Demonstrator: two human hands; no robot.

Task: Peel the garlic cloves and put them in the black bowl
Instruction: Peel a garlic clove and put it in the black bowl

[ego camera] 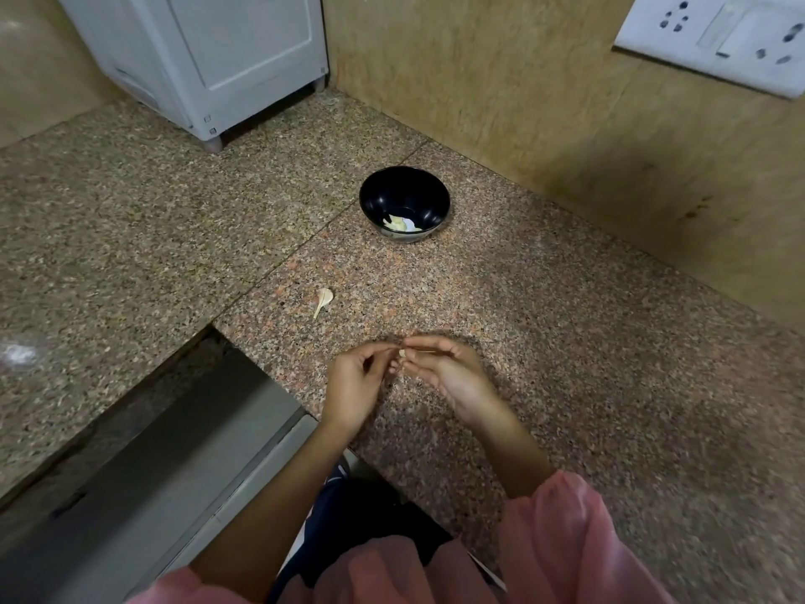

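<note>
1. A black bowl (pixel 404 198) is sitting on the speckled granite counter (pixel 566 342), toward twelve o'clock from the hands and well apart from them, near the corner where the counter is meeting the tan wall (pixel 501 80).
2. Inside the bowl, a few pale pieces (pixel 400 223) are lying at the bottom on its six o'clock side; they are looking like peeled garlic, though whether any skin is mixed in cannot be told.
3. The left hand (pixel 355 385) and the right hand (pixel 448 370) are meeting over the counter, fingertips touching.
4. Between them they are pinching a small pale garlic clove (pixel 402 353): the right hand's thumb and fingers are curling round it, and the left hand's thumb and forefinger are closing on its edge or skin. Motion blur is hiding which part each is gripping.
5. An unpeeled garlic clove with a thin tail (pixel 323 298) is lying on the counter at about eleven o'clock from the hands, between them and the bowl, touching neither.
6. A white appliance (pixel 209 58) is standing on the counter at ten o'clock from the bowl.
7. A white switch and socket plate (pixel 718 32) is sitting on the wall at two o'clock from the bowl.
8. Pink sleeves (pixel 575 538) are covering both upper forearms.
</note>
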